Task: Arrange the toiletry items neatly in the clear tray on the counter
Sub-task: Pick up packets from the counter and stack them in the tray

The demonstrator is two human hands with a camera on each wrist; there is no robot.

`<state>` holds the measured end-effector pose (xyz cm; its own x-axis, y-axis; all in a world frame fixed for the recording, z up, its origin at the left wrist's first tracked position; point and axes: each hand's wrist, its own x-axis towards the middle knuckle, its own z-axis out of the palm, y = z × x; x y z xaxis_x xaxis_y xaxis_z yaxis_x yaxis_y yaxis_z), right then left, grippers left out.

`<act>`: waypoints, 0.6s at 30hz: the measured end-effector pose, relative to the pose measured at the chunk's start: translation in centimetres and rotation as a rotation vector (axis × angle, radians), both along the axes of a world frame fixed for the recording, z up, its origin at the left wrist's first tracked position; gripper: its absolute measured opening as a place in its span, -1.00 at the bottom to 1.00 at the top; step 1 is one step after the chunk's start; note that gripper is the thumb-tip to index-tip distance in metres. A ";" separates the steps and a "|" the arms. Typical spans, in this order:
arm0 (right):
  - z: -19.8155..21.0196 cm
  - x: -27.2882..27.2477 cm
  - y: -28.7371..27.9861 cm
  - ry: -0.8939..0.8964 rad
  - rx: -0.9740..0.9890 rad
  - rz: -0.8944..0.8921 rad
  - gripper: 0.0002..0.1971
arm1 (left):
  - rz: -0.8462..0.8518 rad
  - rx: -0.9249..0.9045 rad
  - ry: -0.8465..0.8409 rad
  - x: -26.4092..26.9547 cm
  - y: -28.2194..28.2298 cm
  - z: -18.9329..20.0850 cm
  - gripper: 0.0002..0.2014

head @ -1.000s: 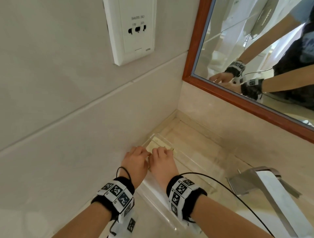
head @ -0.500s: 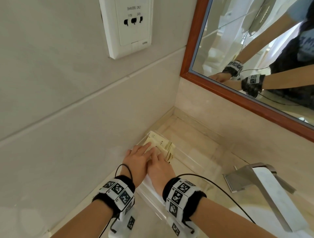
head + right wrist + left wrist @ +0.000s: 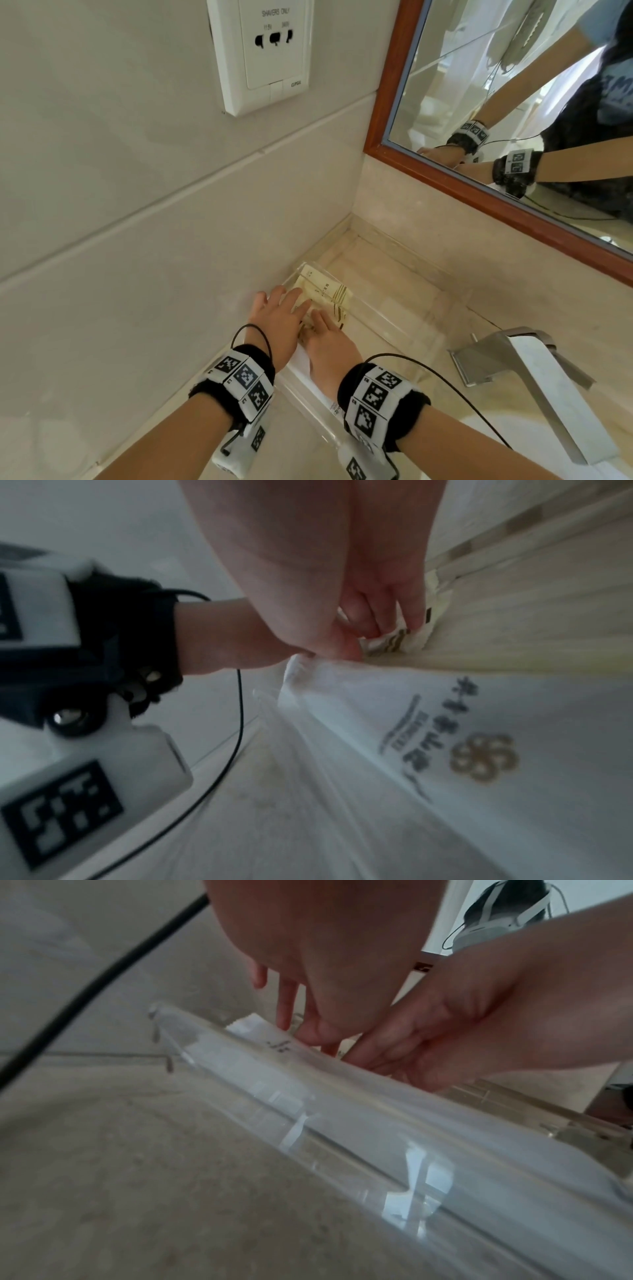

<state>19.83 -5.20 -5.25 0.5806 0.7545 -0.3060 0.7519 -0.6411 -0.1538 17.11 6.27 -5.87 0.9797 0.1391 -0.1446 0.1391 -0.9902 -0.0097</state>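
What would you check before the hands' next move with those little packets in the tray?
1. Cream sachets inside the clear tray: ok.
2. Left hand flat on the sachets, fingers straight: ok.
3. Right hand has a grip on a striped sachet: ok, fingers curl round it.
4. Sachets lined up neatly: not ok, they overlap askew.
5. White printed packet at the near end lies flat: cannot tell.
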 end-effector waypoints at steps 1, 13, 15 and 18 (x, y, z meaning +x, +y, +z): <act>0.2 0.1 0.0 0.031 0.014 -0.001 -0.46 | -0.012 -0.007 0.010 0.0 0.0 0.0 -0.46; -0.1 0.1 0.1 -0.126 -0.006 -0.056 -0.47 | -0.055 0.011 -0.016 -0.6 0.3 -2.3 -0.30; 0.6 -0.2 0.3 -0.149 -0.044 -0.058 -0.46 | -0.057 -0.008 -0.045 -0.6 0.4 -2.2 -0.27; 0.3 -0.1 0.1 -0.101 -0.091 -0.020 -0.42 | -0.051 -0.063 -0.043 -0.4 0.2 -1.8 -0.30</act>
